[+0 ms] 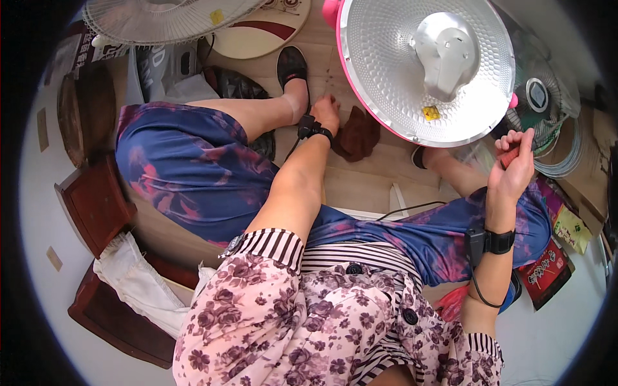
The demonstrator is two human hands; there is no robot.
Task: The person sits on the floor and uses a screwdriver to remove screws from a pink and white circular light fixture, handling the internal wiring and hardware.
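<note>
A pink-rimmed dish heater (341, 58) with a dimpled silver reflector stands before me, tilted up toward me. A yellow sticker (430, 114) is on its lower inside. My right hand (513, 167) is raised beside its lower right rim, fingers curled round a short red object, perhaps a handle; most of it is hidden in the palm. Reaching down to the floor between my feet, my left hand (326, 110) is beside my left ankle and a brown cloth (357, 135). Its fingertips are mostly hidden, so any hold cannot be made out.
A white wire grille (161, 22) is at the upper left, above a cream-and-red round board (257, 35). A grey plastic bag (164, 71) and dark wooden furniture (96, 206) line the left. Right of the heater are a fan (537, 96), coiled wire (566, 157) and a cardboard box (589, 167).
</note>
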